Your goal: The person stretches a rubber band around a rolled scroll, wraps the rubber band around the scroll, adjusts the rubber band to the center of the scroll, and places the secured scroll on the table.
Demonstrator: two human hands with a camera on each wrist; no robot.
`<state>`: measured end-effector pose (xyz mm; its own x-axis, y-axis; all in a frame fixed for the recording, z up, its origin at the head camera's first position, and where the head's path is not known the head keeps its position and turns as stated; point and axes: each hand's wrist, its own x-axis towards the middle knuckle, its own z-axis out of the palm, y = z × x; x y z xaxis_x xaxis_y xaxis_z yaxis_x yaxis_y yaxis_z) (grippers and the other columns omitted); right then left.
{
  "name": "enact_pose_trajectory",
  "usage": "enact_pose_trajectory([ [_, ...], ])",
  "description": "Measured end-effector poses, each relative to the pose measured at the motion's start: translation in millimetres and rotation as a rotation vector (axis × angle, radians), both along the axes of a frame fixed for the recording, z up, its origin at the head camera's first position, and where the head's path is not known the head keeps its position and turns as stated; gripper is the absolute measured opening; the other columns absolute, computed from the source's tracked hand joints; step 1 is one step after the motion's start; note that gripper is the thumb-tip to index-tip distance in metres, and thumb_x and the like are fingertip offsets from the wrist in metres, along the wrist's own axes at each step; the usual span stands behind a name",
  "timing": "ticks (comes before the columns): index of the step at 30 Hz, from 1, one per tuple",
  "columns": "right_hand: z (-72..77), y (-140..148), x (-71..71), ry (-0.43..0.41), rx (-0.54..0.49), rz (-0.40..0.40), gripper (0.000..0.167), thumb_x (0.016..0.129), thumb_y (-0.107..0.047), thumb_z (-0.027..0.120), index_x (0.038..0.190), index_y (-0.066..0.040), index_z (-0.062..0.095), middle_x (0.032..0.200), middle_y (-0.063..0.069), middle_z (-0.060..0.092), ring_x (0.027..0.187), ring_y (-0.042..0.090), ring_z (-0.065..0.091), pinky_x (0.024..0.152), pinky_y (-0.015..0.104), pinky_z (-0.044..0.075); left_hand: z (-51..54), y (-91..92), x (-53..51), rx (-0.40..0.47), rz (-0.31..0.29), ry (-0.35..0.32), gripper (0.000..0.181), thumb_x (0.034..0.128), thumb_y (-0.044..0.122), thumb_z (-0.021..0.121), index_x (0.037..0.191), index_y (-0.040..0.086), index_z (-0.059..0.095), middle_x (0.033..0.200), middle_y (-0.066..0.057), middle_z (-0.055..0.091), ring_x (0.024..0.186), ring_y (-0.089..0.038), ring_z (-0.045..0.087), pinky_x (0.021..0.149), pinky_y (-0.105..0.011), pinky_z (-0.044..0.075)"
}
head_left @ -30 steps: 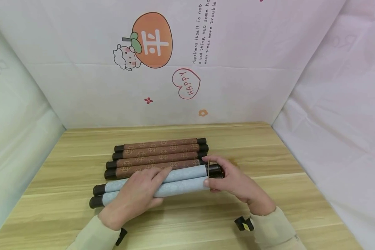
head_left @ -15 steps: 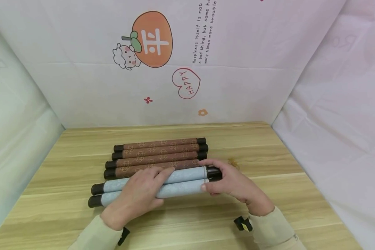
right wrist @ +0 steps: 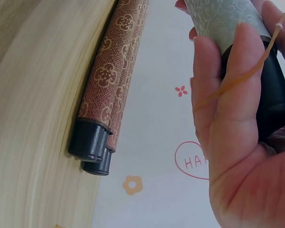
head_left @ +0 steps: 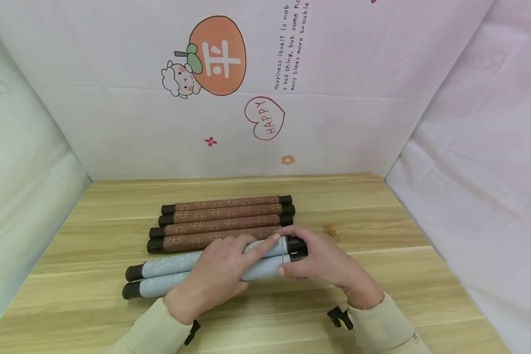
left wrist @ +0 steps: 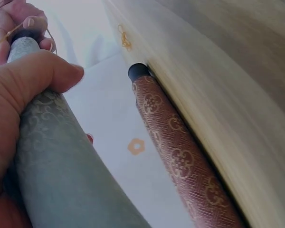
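Two light blue patterned scrolls with black end knobs lie side by side in the head view. My left hand grips the pair right of their middle, its thumb along the blue covering in the left wrist view. At their right end my right hand curls its fingers and thumb round the black knobs. A thin tan rubber band stretches across the right fingers and round the scrolls, near where the blue meets the black. Part of the blue length is hidden under the left hand.
Several brown scrolls with gold flower patterns lie in a row just behind the blue pair. A small heap of rubber bands sits on the wooden table to the right. White printed cloth walls the back and sides.
My left hand has slid right along the blue scrolls, closer to the right hand. The right hand and the rubber band have moved left, the band now over the blue part. The scrolls shifted slightly left.
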<state>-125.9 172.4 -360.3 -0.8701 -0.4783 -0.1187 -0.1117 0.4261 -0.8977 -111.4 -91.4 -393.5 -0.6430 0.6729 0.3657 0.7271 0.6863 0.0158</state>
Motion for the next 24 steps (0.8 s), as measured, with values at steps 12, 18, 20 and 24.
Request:
enact_pose_trajectory([
  [12,0.3,-4,2.9,0.104,0.056,0.033,0.072,0.081,-0.029,0.089,0.144,-0.018,0.055,0.113,0.009,0.068,0.079,0.020,0.069,0.068,0.035,0.061,1.1,3.7,2.9,0.007,-0.005,-0.017,0.113,0.0705,0.021,0.091,0.163,0.043,0.030,0.121,-0.003,0.063,0.088,-0.020,0.065,0.074,-0.037,0.054],
  [18,-1.7,-3,5.3,0.154,0.038,0.043,0.069,0.082,-0.028,0.089,0.139,-0.014,0.052,0.115,0.007,0.068,0.093,0.020,0.069,0.078,0.032,0.059,4.2,-1.1,4.3,0.052,-0.008,-0.014,0.113,0.0673,0.019,0.092,0.161,0.042,0.035,0.121,-0.001,0.064,0.094,-0.019,0.067,0.074,-0.036,0.055],
  [20,-3.3,-3,6.4,0.134,0.001,0.032,0.068,0.081,-0.027,0.089,0.136,-0.014,0.051,0.115,0.010,0.067,0.092,0.022,0.069,0.077,0.033,0.060,5.9,-2.4,5.2,0.059,-0.008,-0.024,0.112,0.0674,0.019,0.093,0.161,0.042,0.036,0.122,0.000,0.064,0.096,-0.019,0.067,0.076,-0.037,0.055],
  [24,-9.8,-3,7.4,0.074,-0.153,0.044,0.066,0.082,-0.017,0.087,0.136,-0.011,0.048,0.118,0.016,0.065,0.093,0.026,0.068,0.076,0.037,0.062,11.6,-4.8,6.7,0.093,0.006,-0.067,0.110,0.0675,0.017,0.091,0.160,0.041,0.037,0.121,0.001,0.064,0.099,-0.018,0.066,0.081,-0.038,0.056],
])
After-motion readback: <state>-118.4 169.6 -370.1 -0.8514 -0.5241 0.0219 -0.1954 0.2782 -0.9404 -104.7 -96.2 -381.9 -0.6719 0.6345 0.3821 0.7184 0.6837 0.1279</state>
